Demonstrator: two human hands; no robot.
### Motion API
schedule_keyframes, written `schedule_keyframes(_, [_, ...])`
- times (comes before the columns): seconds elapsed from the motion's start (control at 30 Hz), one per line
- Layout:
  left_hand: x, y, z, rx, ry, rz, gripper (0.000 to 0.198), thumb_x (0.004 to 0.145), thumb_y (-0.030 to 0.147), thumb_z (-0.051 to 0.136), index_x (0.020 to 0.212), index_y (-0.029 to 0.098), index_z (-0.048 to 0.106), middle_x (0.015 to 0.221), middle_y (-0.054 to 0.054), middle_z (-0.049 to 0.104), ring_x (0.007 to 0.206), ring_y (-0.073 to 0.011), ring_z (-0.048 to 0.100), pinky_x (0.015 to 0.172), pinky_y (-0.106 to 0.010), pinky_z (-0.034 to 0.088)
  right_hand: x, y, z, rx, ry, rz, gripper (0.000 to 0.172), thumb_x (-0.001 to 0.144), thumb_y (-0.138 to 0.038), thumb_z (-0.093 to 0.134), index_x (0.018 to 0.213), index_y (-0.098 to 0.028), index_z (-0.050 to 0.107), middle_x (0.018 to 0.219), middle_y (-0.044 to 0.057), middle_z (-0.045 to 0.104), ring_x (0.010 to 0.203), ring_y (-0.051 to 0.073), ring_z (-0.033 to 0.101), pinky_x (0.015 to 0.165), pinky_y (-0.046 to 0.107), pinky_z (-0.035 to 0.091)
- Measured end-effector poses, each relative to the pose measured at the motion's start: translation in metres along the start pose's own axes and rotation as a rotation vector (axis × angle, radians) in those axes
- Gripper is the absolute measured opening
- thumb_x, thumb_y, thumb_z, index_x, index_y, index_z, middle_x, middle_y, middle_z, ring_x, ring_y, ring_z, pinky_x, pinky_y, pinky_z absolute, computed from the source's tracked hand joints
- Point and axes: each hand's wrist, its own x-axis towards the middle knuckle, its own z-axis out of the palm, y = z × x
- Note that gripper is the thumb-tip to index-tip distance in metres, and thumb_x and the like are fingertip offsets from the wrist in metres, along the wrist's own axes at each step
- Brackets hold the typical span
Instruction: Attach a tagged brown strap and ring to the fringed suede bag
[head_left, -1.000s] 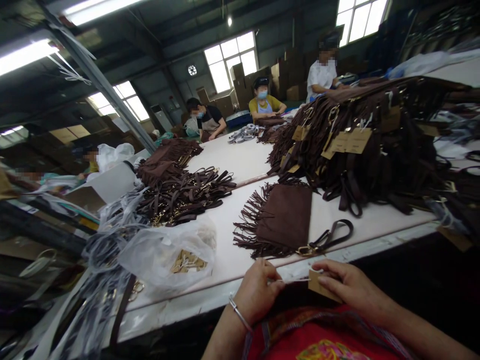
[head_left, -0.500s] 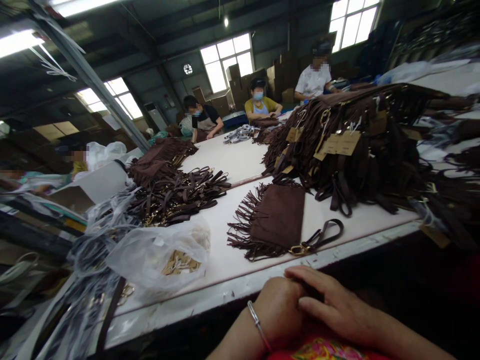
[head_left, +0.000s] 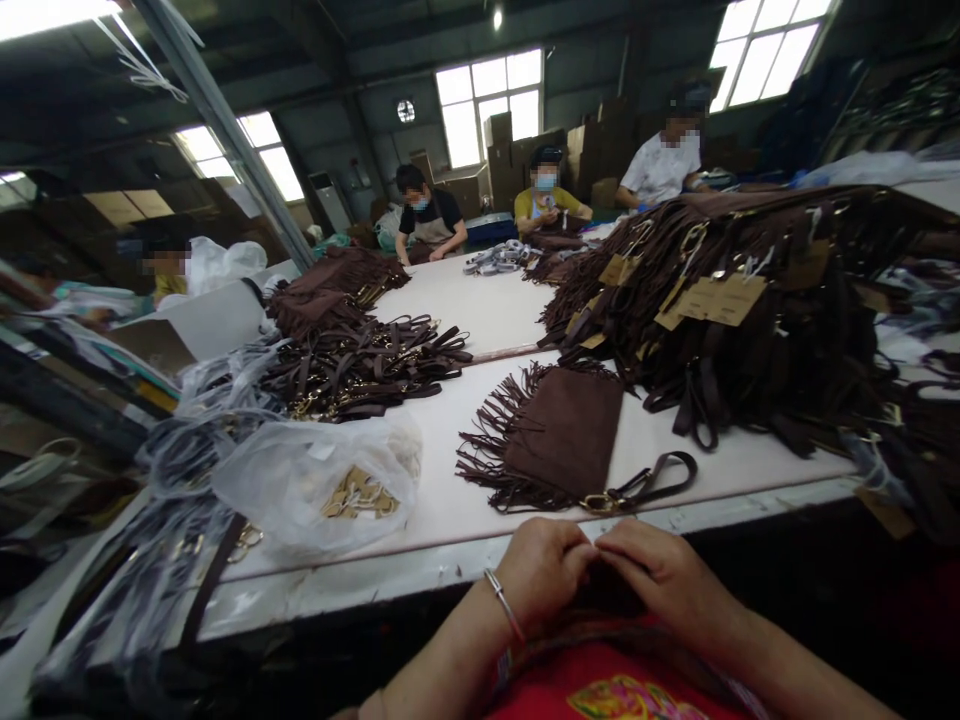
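My left hand [head_left: 544, 572], with a metal bangle on the wrist, and my right hand [head_left: 664, 580] are pressed together just below the table's front edge [head_left: 420, 572]. Both have the fingers curled closed. What they hold is hidden between them. Just beyond them on the white table lies a brown fringed suede pouch [head_left: 559, 438] with a dark wrist strap [head_left: 649, 482] on a gold clasp.
A big heap of tagged brown fringed pouches [head_left: 750, 310] fills the right. Dark straps [head_left: 360, 365] are piled at the left, with a clear plastic bag of card tags [head_left: 330, 485] nearer me. Several people sit at the far end.
A second ago my right hand held a brown card tag and my left pinched its string. The hands have since come together near my lap and the tag is out of sight.
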Motion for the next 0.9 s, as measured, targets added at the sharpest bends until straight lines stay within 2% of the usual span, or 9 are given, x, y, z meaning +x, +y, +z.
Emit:
schedule_keyframes(0.1, [0.007,-0.008,0.003,-0.013,0.036,0.025,0.033,0.094,0.036,0.046,0.079,0.019,0.07,0.073,-0.002,0.07,0.069,-0.0137,0.06,0.065,-0.024,0.042,0.01,0.004,-0.012,-0.153,0.059,-0.092,0.026,0.1,-0.029,0.04,0.101,-0.023,0.066,0.095,0.005,0.066,0.092,0.018,0.061,0.081,0.031,0.049])
schedule_keyframes(0.2, [0.016,-0.016,0.008,0.146,0.136,0.014,0.029,0.094,0.033,0.046,0.087,0.02,0.071,0.085,-0.005,0.07,0.08,-0.0167,0.062,0.072,-0.027,0.044,0.031,0.004,-0.027,-0.393,0.073,-0.102,0.026,0.1,-0.025,0.038,0.102,-0.022,0.064,0.095,0.006,0.064,0.089,0.019,0.061,0.079,0.032,0.046])
schedule_keyframes(0.3, [0.023,-0.022,0.015,0.338,0.208,-0.013,0.029,0.093,0.032,0.045,0.09,0.02,0.071,0.092,-0.008,0.067,0.083,-0.0187,0.062,0.071,-0.029,0.045,0.055,0.002,-0.037,-0.657,0.005,-0.081,0.021,0.096,-0.021,0.043,0.097,-0.021,0.064,0.094,0.006,0.062,0.085,0.02,0.06,0.068,0.032,0.041])
schedule_keyframes(0.4, [0.025,-0.025,0.022,0.42,0.235,-0.041,0.03,0.093,0.033,0.043,0.09,0.02,0.069,0.093,-0.008,0.065,0.079,-0.0191,0.062,0.067,-0.03,0.046,0.074,-0.001,-0.037,-0.776,-0.101,-0.106,0.013,0.091,-0.021,0.051,0.095,-0.021,0.063,0.099,0.007,0.061,0.089,0.022,0.059,0.063,0.031,0.037])
schedule_keyframes(0.63, [0.025,-0.029,0.024,0.374,0.255,-0.077,0.027,0.091,0.039,0.049,0.093,0.02,0.067,0.093,-0.007,0.066,0.084,-0.0209,0.064,0.072,-0.032,0.05,0.087,0.0,-0.035,-0.691,-0.223,-0.155,0.01,0.086,-0.02,0.057,0.085,-0.024,0.065,0.098,0.002,0.061,0.089,0.017,0.058,0.067,0.027,0.038])
schedule_keyframes(0.9, [0.026,-0.027,0.021,0.344,0.241,-0.108,0.028,0.09,0.041,0.05,0.092,0.02,0.068,0.094,-0.008,0.067,0.083,-0.0209,0.064,0.072,-0.032,0.05,0.089,-0.001,-0.043,-0.553,-0.201,-0.107,0.024,0.09,-0.015,0.043,0.083,-0.024,0.065,0.091,0.001,0.061,0.081,0.014,0.059,0.07,0.026,0.041])
